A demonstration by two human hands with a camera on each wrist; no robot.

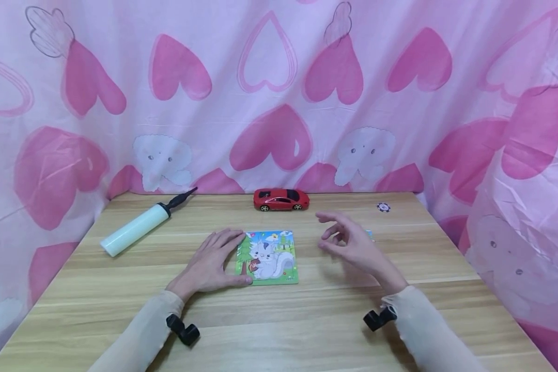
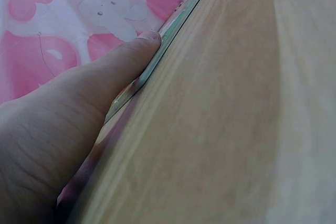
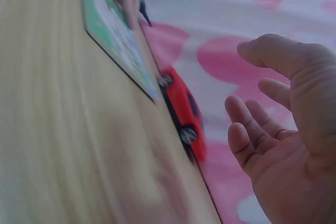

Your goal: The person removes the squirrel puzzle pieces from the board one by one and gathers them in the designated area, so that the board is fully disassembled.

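Observation:
A square picture puzzle point(image 1: 269, 258) lies flat on the table, showing a grey-white squirrel with an acorn. Along its left side rests my left hand point(image 1: 214, 261), with the fingers at the far left corner and the thumb on the near left corner. In the left wrist view, the thumb point(image 2: 126, 59) touches the puzzle's green edge point(image 2: 170, 32). To the right of the puzzle, my right hand point(image 1: 351, 245) is held above the table, its fingers loosely bent. The right wrist view shows that hand point(image 3: 294, 135) holding nothing, apart from the puzzle point(image 3: 113, 35).
A red toy car point(image 1: 281, 199) stands at the back middle. At the back left lies a hand pump point(image 1: 137, 230) with a black nozzle. A round poker chip point(image 1: 383, 207) lies back right. Something small and blue-green point(image 1: 370, 235) is mostly hidden behind my right hand.

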